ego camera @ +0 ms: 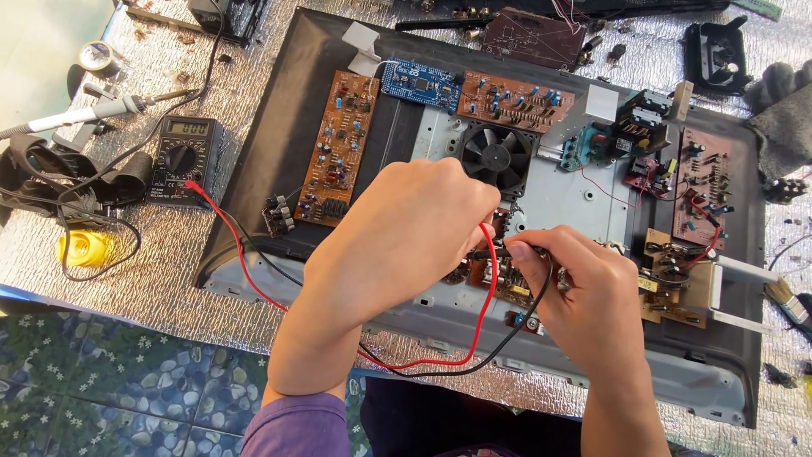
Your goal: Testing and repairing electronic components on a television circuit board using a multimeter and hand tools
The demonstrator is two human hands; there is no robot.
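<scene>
The left hand is curled into a loose fist, knuckles up, closed around the red test lead, whose wire loops out from under the palm toward six o'clock; the probe tip itself is hidden beneath the fingers. Just beside it at three o'clock, the right hand pinches the black probe between thumb and forefinger, the other fingers folded in, and the black lead curves down from that grip toward six o'clock. Both hands meet over a small brown circuit board lying in the open grey metal chassis; whether the tips touch the board cannot be told. At twelve o'clock from the hands sits a black cooling fan. Beyond it, a blue circuit board and a brown board with blue parts lie along the top edge. At ten o'clock a long narrow brown board lies on the black back cover. At nine o'clock, well apart, a black multimeter rests on the silver foil mat, both leads running to it. Farther out at ten o'clock lies a soldering iron. At three o'clock a paintbrush lies near the chassis edge.
</scene>
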